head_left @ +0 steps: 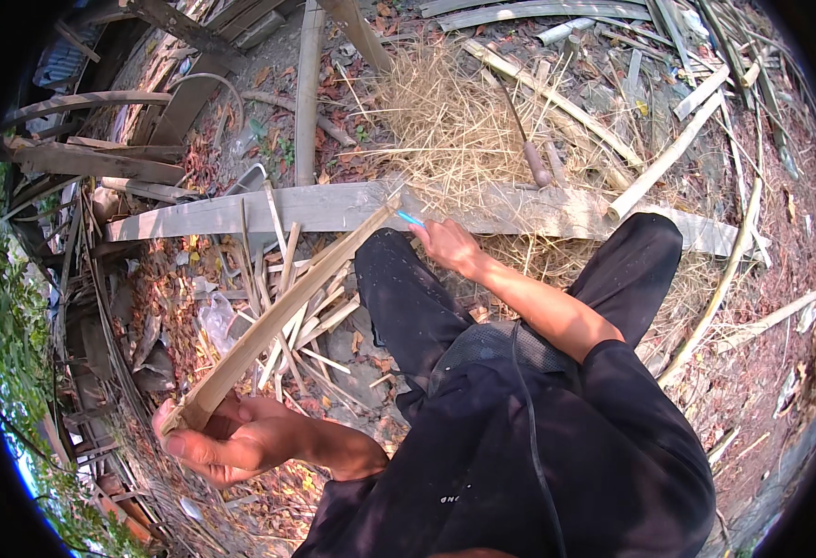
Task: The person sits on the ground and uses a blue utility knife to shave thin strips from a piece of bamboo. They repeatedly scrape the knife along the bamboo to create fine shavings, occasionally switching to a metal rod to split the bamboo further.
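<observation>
A long pale strip of split bamboo or wood (pixel 282 312) slants across the left of the picture. My left hand (pixel 217 439) is closed round its near end, thumb on top. Its far end rests over a long grey board (pixel 333 206) lying crosswise in front of my knees. Beside that far end, my right hand (pixel 450 246) is closed on a thin blue pen-like tool (pixel 410 219), whose tip points at the strip. The fingers hide the rest of the tool. Beneath the strip, several narrow split sticks (pixel 319 321) lie in a loose heap.
A curved blade with a brown handle (pixel 536 166) lies by the board's far edge. Straw-like shavings (pixel 436 121) are heaped beyond it. Bamboo poles (pixel 673 153) lie to the right. Stacked old timber (pixel 101 166) stands at the left, near a crumpled clear plastic bag (pixel 217 321).
</observation>
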Action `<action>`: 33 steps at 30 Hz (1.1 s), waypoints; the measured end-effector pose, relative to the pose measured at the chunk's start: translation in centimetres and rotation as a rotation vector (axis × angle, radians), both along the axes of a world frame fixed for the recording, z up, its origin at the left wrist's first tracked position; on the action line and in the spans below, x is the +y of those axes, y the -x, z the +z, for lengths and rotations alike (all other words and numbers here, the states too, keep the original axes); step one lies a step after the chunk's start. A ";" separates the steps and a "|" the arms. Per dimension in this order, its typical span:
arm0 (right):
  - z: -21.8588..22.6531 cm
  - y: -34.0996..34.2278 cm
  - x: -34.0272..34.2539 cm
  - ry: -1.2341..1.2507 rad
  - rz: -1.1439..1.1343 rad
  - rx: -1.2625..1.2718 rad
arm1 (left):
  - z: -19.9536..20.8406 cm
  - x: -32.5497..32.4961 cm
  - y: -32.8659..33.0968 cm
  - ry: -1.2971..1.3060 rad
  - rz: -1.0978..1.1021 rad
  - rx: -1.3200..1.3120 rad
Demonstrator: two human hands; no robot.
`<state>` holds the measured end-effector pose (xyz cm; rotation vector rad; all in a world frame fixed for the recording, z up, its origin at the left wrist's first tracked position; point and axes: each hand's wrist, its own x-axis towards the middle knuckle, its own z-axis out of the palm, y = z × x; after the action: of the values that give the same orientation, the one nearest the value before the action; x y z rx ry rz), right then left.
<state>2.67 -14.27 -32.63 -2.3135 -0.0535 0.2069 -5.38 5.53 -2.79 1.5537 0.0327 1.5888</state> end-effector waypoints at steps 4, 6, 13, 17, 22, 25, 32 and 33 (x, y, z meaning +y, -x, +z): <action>-1.2 0.0 0.6 0.153 -0.081 0.137 | 0.0 0.7 0.3 0.000 -0.046 0.005; -1.8 0.1 0.6 0.028 -0.082 0.250 | -0.3 1.0 0.3 0.012 -0.021 -0.037; 0.7 0.4 -0.2 0.021 -0.225 0.177 | -1.1 2.4 -0.2 0.090 -0.237 -0.110; 2.0 -0.6 -1.0 -0.200 -0.229 0.140 | -1.4 3.7 -0.5 0.030 -0.290 -0.107; -0.3 -1.7 0.1 0.021 -0.108 0.279 | -1.3 4.6 -0.5 0.012 -0.486 -0.105; -1.3 -2.0 1.2 0.058 -0.134 0.227 | -1.4 4.6 -0.2 -0.063 -0.451 -0.105; -1.1 -1.1 1.2 -0.015 -0.164 -0.093 | -1.7 5.1 -0.4 -0.125 -0.465 -0.095; -1.1 -1.1 1.1 0.147 -0.181 -0.080 | -1.7 5.0 -0.3 -0.129 -0.407 -0.095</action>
<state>3.81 -13.19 -33.74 -2.4554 0.1353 0.0268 -5.07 10.55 -4.49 1.4670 -0.4200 1.3556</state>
